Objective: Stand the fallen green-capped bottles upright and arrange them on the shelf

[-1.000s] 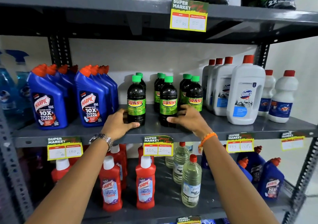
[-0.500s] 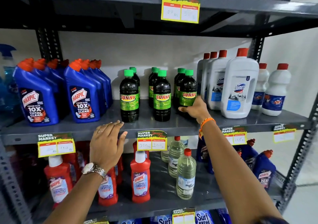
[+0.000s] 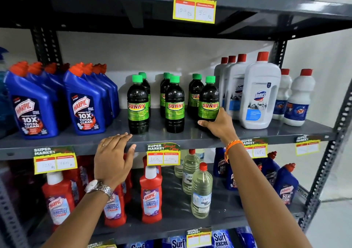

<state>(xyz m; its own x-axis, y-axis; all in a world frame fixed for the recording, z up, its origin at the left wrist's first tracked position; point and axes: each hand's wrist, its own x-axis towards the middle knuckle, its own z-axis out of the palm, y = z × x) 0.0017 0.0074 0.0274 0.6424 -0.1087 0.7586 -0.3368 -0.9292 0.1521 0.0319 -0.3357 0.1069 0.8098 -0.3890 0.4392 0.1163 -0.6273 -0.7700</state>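
Several dark green-capped Sunny bottles stand upright in three rows on the grey middle shelf (image 3: 171,138). Front left bottle (image 3: 138,105) and front middle bottle (image 3: 174,105) stand free. My right hand (image 3: 219,125) grips the base of the front right bottle (image 3: 208,100), thumb across its front. My left hand (image 3: 112,160) hovers open, fingers spread, in front of the shelf's front edge, below and left of the left bottle, touching no bottle. More green-capped bottles stand behind each front one, partly hidden.
Blue Harpic bottles (image 3: 83,104) stand to the left, white Domex bottles (image 3: 259,95) close to the right of my right hand. Below are red Harpic bottles (image 3: 151,194) and clear bottles (image 3: 202,190). Price tags (image 3: 163,154) hang on shelf edges.
My left hand left the left bottle's base and dropped below the shelf edge. My right hand moved right from the middle bottle and took hold of the front right bottle.
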